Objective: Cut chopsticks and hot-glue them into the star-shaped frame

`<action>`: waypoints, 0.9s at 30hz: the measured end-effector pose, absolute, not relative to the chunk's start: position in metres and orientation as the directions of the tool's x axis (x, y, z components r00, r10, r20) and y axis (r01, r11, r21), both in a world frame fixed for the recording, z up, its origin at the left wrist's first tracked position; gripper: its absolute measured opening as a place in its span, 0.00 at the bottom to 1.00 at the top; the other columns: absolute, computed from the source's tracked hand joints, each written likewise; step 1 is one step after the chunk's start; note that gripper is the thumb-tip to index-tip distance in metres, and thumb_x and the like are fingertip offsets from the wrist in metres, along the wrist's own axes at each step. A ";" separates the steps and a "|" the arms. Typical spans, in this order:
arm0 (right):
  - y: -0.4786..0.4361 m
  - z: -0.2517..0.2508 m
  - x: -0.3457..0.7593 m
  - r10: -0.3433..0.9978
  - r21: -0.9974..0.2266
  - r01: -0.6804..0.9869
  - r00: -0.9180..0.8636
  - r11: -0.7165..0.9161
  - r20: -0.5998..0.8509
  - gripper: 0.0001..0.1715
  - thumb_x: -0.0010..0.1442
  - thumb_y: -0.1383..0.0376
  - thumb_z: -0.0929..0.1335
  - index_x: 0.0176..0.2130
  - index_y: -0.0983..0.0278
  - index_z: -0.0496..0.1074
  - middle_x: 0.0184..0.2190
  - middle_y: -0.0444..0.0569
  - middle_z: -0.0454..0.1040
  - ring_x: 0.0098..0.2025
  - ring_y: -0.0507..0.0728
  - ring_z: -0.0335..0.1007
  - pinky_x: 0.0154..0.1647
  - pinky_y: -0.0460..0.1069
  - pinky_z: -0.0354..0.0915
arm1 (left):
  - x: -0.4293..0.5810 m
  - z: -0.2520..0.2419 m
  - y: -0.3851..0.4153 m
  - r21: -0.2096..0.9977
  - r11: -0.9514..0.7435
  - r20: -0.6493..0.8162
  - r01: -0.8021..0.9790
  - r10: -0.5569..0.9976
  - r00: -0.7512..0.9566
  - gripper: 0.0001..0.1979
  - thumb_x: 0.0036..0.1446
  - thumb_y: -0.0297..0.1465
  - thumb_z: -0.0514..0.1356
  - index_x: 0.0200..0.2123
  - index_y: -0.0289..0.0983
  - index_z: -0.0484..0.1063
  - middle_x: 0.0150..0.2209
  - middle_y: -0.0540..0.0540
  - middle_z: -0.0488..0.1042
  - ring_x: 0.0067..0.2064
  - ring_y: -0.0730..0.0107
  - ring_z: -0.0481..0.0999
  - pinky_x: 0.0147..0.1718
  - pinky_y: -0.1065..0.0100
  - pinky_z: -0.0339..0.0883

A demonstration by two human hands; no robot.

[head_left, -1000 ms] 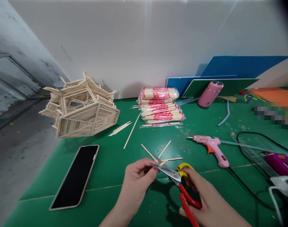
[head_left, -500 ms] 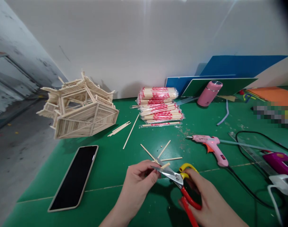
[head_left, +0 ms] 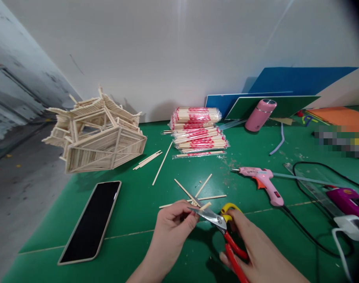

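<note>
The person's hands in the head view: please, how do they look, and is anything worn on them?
Both the left hand and the right hand are bare, without gloves. No sleeve, watch or bracelet shows on the visible forearms.

Craft workspace: scissors (head_left: 219, 221), glue gun (head_left: 264, 179), packaged sticks (head_left: 198, 135), stick-built model (head_left: 117, 151), green table (head_left: 129, 212).

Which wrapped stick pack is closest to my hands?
The single narrow pack lying at the front; the other wrapped packs are heaped behind it, farther from your left hand and right hand.
</note>
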State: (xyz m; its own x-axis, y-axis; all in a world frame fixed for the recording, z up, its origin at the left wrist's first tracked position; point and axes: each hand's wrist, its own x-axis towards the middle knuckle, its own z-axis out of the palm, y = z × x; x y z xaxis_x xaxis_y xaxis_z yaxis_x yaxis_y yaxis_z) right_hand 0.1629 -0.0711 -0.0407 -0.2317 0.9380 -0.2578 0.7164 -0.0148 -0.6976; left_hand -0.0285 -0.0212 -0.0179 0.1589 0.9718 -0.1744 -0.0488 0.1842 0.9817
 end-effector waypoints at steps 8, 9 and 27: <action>-0.070 -0.036 0.162 0.930 -0.674 0.739 -0.234 -0.019 -0.283 0.37 0.49 0.56 0.65 0.54 0.65 0.50 0.47 0.53 0.65 0.46 0.57 0.64 0.45 0.48 0.61 | -0.026 -0.022 -0.020 0.968 0.239 -0.226 -0.074 0.963 0.149 0.05 0.44 0.30 0.62 0.23 0.33 0.74 0.25 0.47 0.71 0.28 0.73 0.68 0.27 0.74 0.61; -0.070 -0.036 0.161 0.928 -0.673 0.740 -0.233 -0.025 -0.291 0.37 0.49 0.55 0.65 0.54 0.65 0.50 0.47 0.53 0.64 0.46 0.57 0.63 0.46 0.48 0.62 | -0.026 -0.022 -0.020 0.968 0.240 -0.226 -0.079 0.963 0.148 0.05 0.44 0.30 0.62 0.23 0.33 0.74 0.25 0.47 0.71 0.28 0.73 0.68 0.27 0.75 0.61; -0.071 -0.033 0.156 0.914 -0.691 0.712 -0.191 -0.121 -0.357 0.34 0.46 0.57 0.67 0.49 0.64 0.52 0.44 0.54 0.65 0.44 0.58 0.64 0.44 0.49 0.62 | -0.027 -0.020 -0.023 0.999 0.047 -0.045 -0.010 0.987 0.156 0.04 0.45 0.26 0.60 0.23 0.35 0.75 0.25 0.47 0.72 0.28 0.72 0.69 0.26 0.74 0.61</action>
